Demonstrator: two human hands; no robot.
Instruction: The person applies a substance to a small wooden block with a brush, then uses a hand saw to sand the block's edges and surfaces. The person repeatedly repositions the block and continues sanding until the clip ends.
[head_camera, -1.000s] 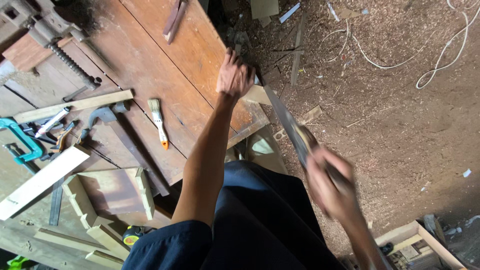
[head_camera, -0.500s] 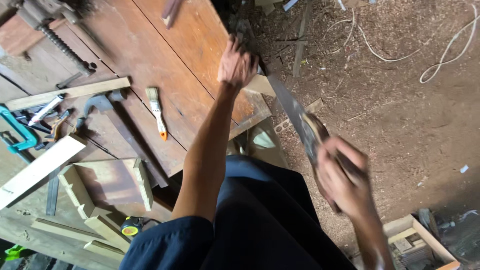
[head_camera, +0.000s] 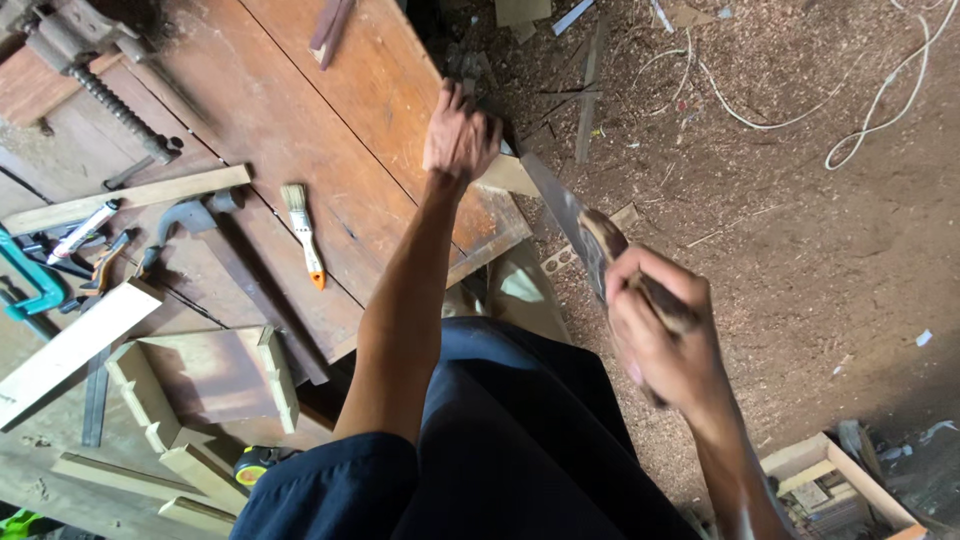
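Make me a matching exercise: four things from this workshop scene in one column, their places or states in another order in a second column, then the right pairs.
Things:
1. right hand
2. left hand
3. paintbrush
4. white cord

Places or states:
A. lying on the sawdust floor
B. gripping the handsaw handle
C. pressing down at the workbench edge
D. lying flat on the workbench top

Pairs: 1-B, 2-C, 3-D, 4-A

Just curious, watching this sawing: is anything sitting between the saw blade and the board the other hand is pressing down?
Nothing visible. The saw in the right hand meets the board at the bench edge, right beside the left hand, though the exact contact is blurred.
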